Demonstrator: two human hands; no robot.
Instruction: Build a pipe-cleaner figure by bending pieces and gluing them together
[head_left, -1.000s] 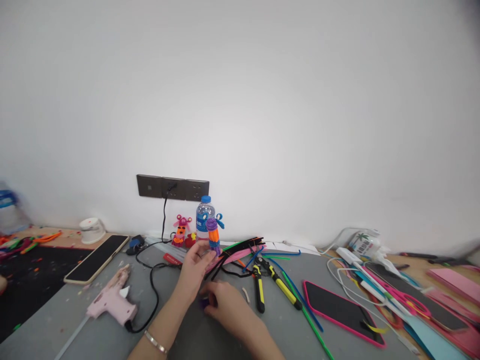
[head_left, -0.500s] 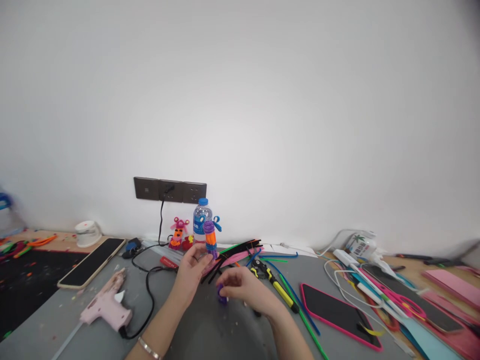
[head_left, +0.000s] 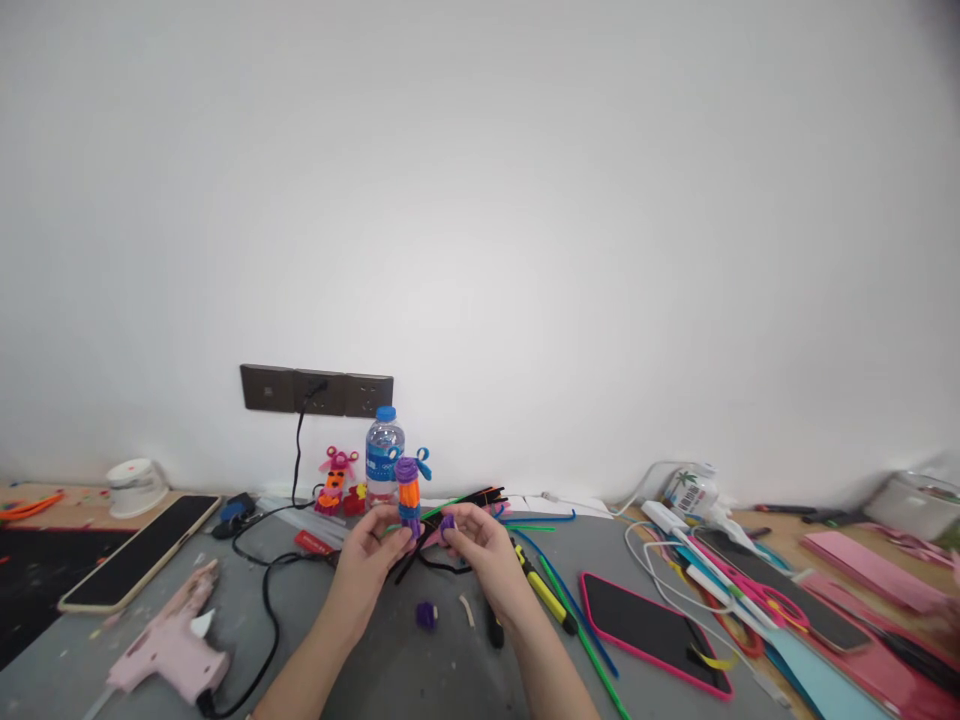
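Note:
My left hand (head_left: pixel 369 560) is closed around the lower end of a pipe-cleaner figure (head_left: pixel 409 492), which stands upright with purple, orange and blue bands and blue loops at its top. To its right, my right hand (head_left: pixel 480 552) pinches a small purple pipe-cleaner piece (head_left: pixel 448 524), close to the figure but apart from it. On the grey mat below lies another small purple piece (head_left: pixel 426 615), beside a short whitish strip (head_left: pixel 467 611). Yellow-and-black pliers (head_left: pixel 546 590) lie right of my right hand, partly hidden by it.
A pink glue gun (head_left: pixel 169 645) and a phone (head_left: pixel 139 552) lie at left. Behind my hands stand a water bottle (head_left: pixel 385 450) and a pink-and-orange figure (head_left: pixel 334 482). At right are a pink-edged phone (head_left: pixel 652 632), loose pipe cleaners (head_left: pixel 574 615), white cables and pink scissors (head_left: pixel 780 605).
My right hand has risen toward the figure with a purple piece in its fingers. Another purple piece now shows on the mat. The view has shifted slightly to the right.

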